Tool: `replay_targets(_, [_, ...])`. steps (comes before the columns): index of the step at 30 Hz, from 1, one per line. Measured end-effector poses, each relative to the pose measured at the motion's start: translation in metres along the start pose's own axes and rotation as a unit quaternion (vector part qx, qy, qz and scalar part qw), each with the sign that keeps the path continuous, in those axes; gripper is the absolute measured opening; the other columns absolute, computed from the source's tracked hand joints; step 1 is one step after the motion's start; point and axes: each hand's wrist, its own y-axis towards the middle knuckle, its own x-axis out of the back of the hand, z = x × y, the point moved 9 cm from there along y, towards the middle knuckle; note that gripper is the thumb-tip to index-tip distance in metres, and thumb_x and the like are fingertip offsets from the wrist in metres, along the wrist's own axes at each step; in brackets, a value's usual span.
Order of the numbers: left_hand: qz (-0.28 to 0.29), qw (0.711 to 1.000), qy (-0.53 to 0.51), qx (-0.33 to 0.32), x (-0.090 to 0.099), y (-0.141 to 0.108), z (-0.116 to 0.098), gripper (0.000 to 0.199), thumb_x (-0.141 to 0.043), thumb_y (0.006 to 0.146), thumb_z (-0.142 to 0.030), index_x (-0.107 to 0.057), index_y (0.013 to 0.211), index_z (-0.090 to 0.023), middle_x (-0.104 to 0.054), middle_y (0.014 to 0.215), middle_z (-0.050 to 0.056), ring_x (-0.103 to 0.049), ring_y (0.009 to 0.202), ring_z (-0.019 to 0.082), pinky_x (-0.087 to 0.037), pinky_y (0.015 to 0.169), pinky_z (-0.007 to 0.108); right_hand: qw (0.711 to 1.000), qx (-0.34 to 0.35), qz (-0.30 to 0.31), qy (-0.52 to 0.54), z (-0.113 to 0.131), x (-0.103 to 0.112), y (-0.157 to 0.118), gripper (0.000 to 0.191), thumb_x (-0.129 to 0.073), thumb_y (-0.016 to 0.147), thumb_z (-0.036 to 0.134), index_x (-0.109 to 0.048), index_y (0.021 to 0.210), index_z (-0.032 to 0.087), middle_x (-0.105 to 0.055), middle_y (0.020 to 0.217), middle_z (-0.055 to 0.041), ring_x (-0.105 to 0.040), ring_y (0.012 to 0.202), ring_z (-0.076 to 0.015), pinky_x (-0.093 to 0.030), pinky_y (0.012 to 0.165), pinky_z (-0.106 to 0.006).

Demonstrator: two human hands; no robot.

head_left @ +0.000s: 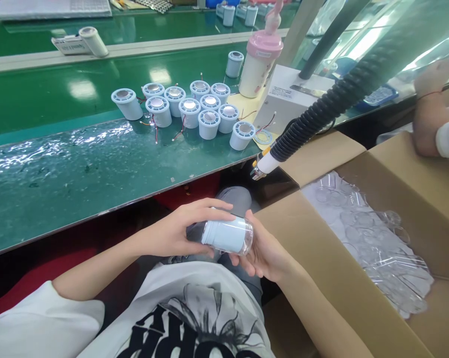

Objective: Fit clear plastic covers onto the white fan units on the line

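Observation:
Above my lap I hold a light-blue cylindrical housing (226, 235) on its side, with a clear plastic cover (248, 236) around its right end. The fingers and thumb of my left hand (187, 226) wrap its left part from above and below. My right hand (267, 251) cups the covered right end, its fingers curled beneath. Several similar light-blue housings (189, 113) stand upright on the green bench, with round silvery tops and thin wires trailing from some. Any wires on the held housing are hidden.
A black ribbed hose (321, 107) with a metal-tipped tool (259, 169) hangs at right. Below it, a cardboard box (302, 248) contains several clear plastic covers (373, 238). A pink-lidded cup (261, 59) stands on the bench (78, 174). Another person's arm (429, 114) rests at far right.

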Motion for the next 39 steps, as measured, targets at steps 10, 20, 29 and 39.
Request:
replay_targets(10, [-0.044, 0.97, -0.176, 0.161, -0.004, -0.004, 0.017, 0.061, -0.072, 0.079, -0.024, -0.048, 0.134, -0.027, -0.055, 0.126, 0.009, -0.062, 0.108, 0.021, -0.055, 0.087, 0.03, 0.845, 0.405, -0.145, -0.318, 0.05, 0.018, -0.041, 0.036, -0.049, 0.095, 0.039, -0.044, 0.128, 0.026, -0.06, 0.129, -0.0121, -0.066, 0.105, -0.0207, -0.058, 0.083, -0.035])
replay_targets(20, [0.0, 0.971, -0.176, 0.164, -0.01, -0.004, 0.018, 0.072, -0.075, 0.077, -0.027, -0.043, 0.141, -0.03, -0.058, 0.129, 0.009, -0.063, 0.106, 0.023, -0.055, 0.086, 0.032, 0.755, 0.494, -0.089, -0.421, 0.058, -0.004, -0.057, 0.052, -0.071, 0.082, 0.02, -0.057, 0.128, 0.04, -0.054, 0.141, -0.0027, -0.053, 0.127, -0.0257, -0.05, 0.101, -0.044])
replay_targets(29, [0.024, 0.953, -0.249, 0.172, -0.019, -0.008, 0.024, 0.075, -0.072, 0.08, -0.021, -0.037, 0.146, -0.03, -0.052, 0.141, 0.011, -0.061, 0.115, 0.024, -0.054, 0.093, 0.034, 0.817, 0.418, -0.146, -0.37, 0.058, 0.008, -0.052, 0.038, -0.078, 0.074, 0.028, -0.072, 0.111, 0.035, -0.062, 0.133, -0.0032, -0.063, 0.115, -0.0277, -0.056, 0.093, -0.042])
replay_targets(39, [0.027, 0.948, -0.276, 0.156, -0.018, 0.007, 0.036, 0.072, -0.072, 0.078, -0.013, -0.043, 0.143, -0.026, -0.051, 0.142, 0.013, -0.057, 0.124, 0.027, -0.048, 0.103, 0.041, 0.888, 0.363, -0.14, -0.246, 0.058, 0.026, -0.042, 0.044, -0.077, 0.072, 0.046, -0.072, 0.112, 0.031, -0.071, 0.117, -0.0031, -0.069, 0.098, -0.0234, -0.06, 0.081, -0.035])
